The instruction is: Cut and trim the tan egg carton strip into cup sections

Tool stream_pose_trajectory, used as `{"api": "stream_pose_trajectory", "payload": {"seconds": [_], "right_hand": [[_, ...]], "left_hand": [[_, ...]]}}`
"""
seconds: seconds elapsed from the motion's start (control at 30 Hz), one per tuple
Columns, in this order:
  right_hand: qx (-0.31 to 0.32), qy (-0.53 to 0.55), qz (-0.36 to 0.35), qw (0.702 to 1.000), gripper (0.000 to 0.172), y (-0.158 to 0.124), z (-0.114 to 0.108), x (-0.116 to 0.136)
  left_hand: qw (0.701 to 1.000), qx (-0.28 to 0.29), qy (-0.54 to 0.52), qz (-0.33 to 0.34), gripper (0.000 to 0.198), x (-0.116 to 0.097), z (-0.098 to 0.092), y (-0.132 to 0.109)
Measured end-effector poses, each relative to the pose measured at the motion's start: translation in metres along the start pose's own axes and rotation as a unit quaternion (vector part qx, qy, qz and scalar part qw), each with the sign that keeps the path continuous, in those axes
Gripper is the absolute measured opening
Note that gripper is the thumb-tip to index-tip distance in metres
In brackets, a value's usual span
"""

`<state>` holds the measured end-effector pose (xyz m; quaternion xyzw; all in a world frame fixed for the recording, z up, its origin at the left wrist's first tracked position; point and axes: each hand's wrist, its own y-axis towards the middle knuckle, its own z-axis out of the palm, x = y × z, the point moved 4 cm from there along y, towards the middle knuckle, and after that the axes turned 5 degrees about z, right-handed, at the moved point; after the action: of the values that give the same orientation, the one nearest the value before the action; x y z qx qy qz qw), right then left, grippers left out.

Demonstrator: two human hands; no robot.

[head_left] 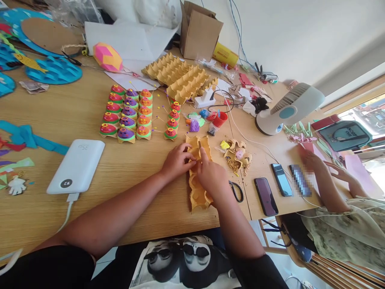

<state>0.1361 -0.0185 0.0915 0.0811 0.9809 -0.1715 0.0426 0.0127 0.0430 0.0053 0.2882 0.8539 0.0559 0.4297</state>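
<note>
A strip of yellow egg carton (201,192) lies lengthwise in front of me on the wooden table. My left hand (179,160) is closed on its left edge, fingers bent and thumb pressed near the middle. My right hand (210,174) is over the strip, index finger stretched forward along a thin dark blade (199,145); the tool's handle is hidden under the hand. Beside my right wrist shows a black scissor handle (236,191). Carton scraps (239,154) with crumbs and small clay packets lie to the right of the strip.
Rows of painted carton cups with faces (129,114) stand ahead, before uncut egg trays (180,76). A white power bank (76,166) lies left. On the right are a fan (291,108), phones (266,196) and another person's hands (319,168). A red cup (220,119) stands ahead.
</note>
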Motion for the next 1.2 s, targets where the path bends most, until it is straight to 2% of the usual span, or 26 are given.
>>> {"api": "stream_pose_trajectory", "payload": {"seconds": [0.1,0.3,0.57,0.83,1.2], "right_hand": [[-0.007,0.004,-0.004,1.0,0.064,0.004,-0.001,0.002],[0.004,-0.011,0.012,1.0,0.064,-0.014,0.006,-0.001],[-0.008,0.023,-0.005,1.0,0.067,0.007,-0.004,0.001],[0.013,0.002,0.002,1.0,0.068,-0.015,0.007,-0.005],[0.002,0.032,-0.008,0.999,0.07,0.005,0.0,0.001]], "left_hand": [[1.0,-0.005,-0.002,-0.002,0.016,-0.001,-0.001,0.0],[1.0,-0.008,0.002,0.003,0.015,0.0,0.001,-0.001],[1.0,-0.009,-0.003,0.001,0.017,0.0,-0.001,0.0],[1.0,0.0,0.004,-0.001,0.018,0.003,0.0,-0.001],[1.0,-0.005,-0.002,0.013,0.019,0.001,-0.001,-0.003]]}}
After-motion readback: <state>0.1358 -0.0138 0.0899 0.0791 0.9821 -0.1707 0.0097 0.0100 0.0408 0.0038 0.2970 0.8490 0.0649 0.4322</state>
